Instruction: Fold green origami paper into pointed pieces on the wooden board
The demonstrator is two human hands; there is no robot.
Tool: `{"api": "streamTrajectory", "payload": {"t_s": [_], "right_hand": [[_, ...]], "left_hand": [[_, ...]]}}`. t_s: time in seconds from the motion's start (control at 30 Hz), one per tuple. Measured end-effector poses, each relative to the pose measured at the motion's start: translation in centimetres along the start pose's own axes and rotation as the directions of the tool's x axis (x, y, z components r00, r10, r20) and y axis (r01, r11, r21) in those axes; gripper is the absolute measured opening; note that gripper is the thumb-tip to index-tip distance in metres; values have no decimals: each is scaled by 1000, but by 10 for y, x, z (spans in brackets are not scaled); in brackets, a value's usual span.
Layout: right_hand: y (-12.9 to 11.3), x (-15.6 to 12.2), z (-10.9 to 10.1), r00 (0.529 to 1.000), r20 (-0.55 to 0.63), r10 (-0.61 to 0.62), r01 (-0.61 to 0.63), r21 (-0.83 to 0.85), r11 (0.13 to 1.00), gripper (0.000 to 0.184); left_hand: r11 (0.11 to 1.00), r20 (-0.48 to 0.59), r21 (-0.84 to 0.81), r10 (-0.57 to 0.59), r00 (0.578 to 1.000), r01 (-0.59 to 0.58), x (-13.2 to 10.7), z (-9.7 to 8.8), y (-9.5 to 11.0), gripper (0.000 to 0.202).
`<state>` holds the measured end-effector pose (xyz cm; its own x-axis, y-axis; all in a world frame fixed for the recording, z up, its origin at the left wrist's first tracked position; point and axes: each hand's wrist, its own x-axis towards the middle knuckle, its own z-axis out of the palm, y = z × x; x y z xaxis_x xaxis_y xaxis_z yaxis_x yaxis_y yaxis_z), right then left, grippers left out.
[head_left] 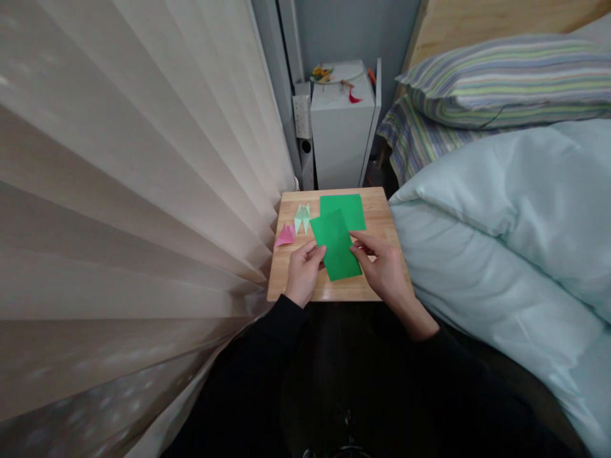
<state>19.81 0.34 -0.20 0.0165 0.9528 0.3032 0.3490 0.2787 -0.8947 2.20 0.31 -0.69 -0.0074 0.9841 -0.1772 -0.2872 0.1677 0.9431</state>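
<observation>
A green sheet of paper is held just above a small wooden table. My left hand pinches its left edge and my right hand pinches its right edge, so both hands are closed on it. A second green sheet lies flat on the table behind it, partly covered. A folded pale green paper shape and a folded pink paper shape rest at the table's left side.
A pleated beige curtain hangs close on the left, touching the table. A bed with a pale blue duvet and striped pillow fills the right. Behind the table stands a white cabinet with small colourful items on top.
</observation>
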Motion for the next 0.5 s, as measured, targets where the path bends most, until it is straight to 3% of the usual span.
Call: {"api": "streamTrajectory", "payload": {"t_s": [0.1, 0.27, 0.5], "right_hand": [[-3, -2, 4, 995, 99, 11, -22, 108, 994, 37], [-7, -5, 12, 944, 314, 106, -228, 383, 895, 54], [-6, -4, 12, 929, 335, 157, -300, 433, 850, 54]], "left_hand": [[1000, -18, 5, -6, 1000, 7, 1, -1, -2, 27], [984, 18, -93, -153, 988, 154, -1, 2, 1, 37], [954, 157, -205, -188, 970, 218, -7, 8, 12, 61]]}}
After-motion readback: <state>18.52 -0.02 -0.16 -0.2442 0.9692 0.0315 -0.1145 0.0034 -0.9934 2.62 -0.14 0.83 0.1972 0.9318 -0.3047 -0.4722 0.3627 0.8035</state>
